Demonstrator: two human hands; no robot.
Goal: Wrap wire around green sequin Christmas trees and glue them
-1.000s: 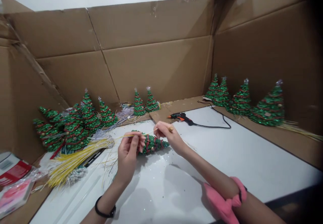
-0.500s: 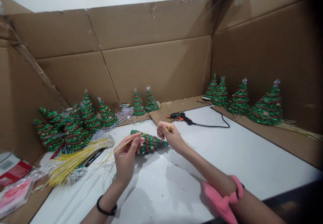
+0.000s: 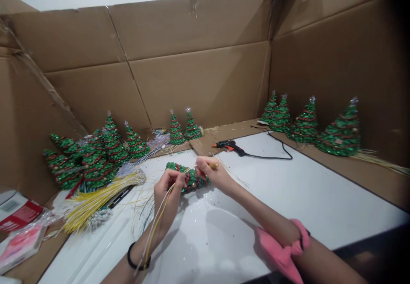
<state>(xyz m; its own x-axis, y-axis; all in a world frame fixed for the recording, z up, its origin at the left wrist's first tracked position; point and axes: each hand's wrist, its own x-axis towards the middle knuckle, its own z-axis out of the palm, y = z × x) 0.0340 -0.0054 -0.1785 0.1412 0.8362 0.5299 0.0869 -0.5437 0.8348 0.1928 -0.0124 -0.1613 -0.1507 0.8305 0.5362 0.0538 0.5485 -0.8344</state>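
A small green Christmas tree [image 3: 192,180] with red garland lies on its side on the white board, its base to the left. My left hand [image 3: 168,189] is closed in a pinch on thin yellow and white wires [image 3: 164,209], whose ends hang back over the wrist. Over the tree's right part, my right hand [image 3: 211,174] is closed around a wooden-handled tool [image 3: 214,165]; its tip is hidden by the fingers. Both hands are close together at the tree, and they cover parts of it.
An orange and black glue gun [image 3: 229,146] with its cord lies behind. Finished trees [image 3: 341,132] stand along the right, the back and the left. A bundle of yellow wires [image 3: 96,198] lies at left, near a red and white package [image 3: 21,215]. Cardboard walls [image 3: 198,79] surround the board.
My left hand has moved slightly right along the tree, and the wires now trail down over its wrist. My right hand has shifted a little left and lower, nearer my left hand.
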